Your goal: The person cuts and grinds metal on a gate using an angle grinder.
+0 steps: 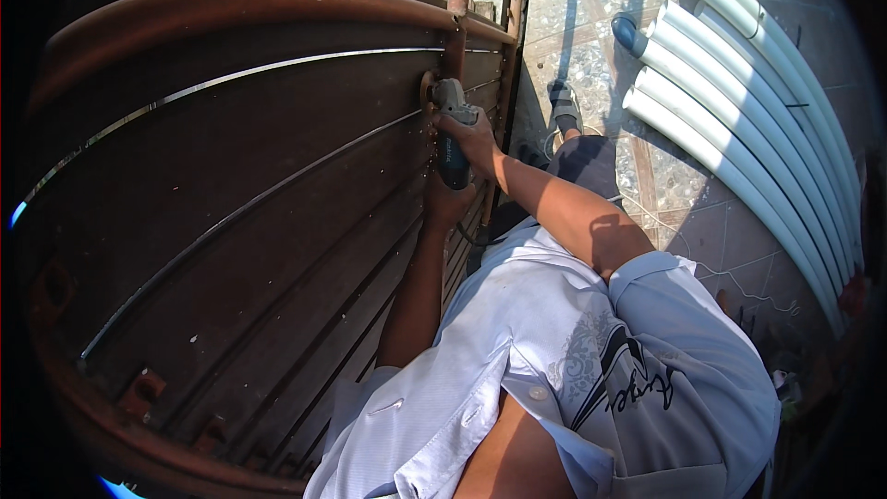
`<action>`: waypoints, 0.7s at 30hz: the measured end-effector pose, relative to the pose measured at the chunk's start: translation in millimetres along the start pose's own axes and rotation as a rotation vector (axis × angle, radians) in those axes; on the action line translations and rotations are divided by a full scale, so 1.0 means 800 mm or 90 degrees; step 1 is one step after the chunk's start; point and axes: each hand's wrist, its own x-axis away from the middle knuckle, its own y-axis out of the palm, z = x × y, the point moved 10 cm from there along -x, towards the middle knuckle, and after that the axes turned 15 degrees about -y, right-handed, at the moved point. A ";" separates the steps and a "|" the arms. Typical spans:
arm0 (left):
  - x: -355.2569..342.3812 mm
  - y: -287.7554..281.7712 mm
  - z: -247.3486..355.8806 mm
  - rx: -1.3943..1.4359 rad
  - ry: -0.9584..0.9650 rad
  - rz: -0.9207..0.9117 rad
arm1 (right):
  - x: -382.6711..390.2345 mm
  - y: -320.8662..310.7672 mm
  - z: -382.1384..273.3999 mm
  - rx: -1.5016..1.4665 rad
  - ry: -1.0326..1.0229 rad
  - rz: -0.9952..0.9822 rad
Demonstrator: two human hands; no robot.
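Both my hands are closed on an angle grinder with a dark teal body and a grey head. My right hand wraps its front part near the head. Lower down, my left hand grips the rear of the body. The round disc is up against a brown metal gate of long slats, beside an upright bar. Small orange specks show just below the disc. A dark cord trails from the tool's rear end.
Several long white pipes lie on the paved floor to the right, with a blue-grey pipe end next to them. A thin white cord snakes over the tiles. Rusty brackets stick out along the gate's near edge.
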 end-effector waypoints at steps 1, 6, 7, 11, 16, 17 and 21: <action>0.000 -0.001 -0.002 0.001 -0.002 0.002 | 0.003 0.002 -0.005 0.000 0.002 -0.002; -0.005 0.004 -0.014 -0.029 -0.008 -0.004 | 0.008 0.004 -0.012 -0.003 -0.009 0.000; -0.005 0.006 -0.014 -0.031 -0.007 -0.005 | 0.008 0.002 -0.012 -0.004 -0.010 0.001; -0.013 -0.002 -0.001 -0.009 0.017 0.010 | -0.002 0.014 -0.027 -0.017 -0.032 -0.052; -0.012 -0.004 0.012 0.012 0.040 0.012 | -0.003 0.012 -0.017 -0.019 0.002 -0.041; -0.011 -0.005 0.011 0.010 0.034 0.017 | -0.004 0.013 -0.020 -0.022 -0.023 -0.044; -0.004 -0.005 0.005 -0.018 -0.003 0.021 | 0.003 0.012 -0.019 0.020 -0.055 -0.071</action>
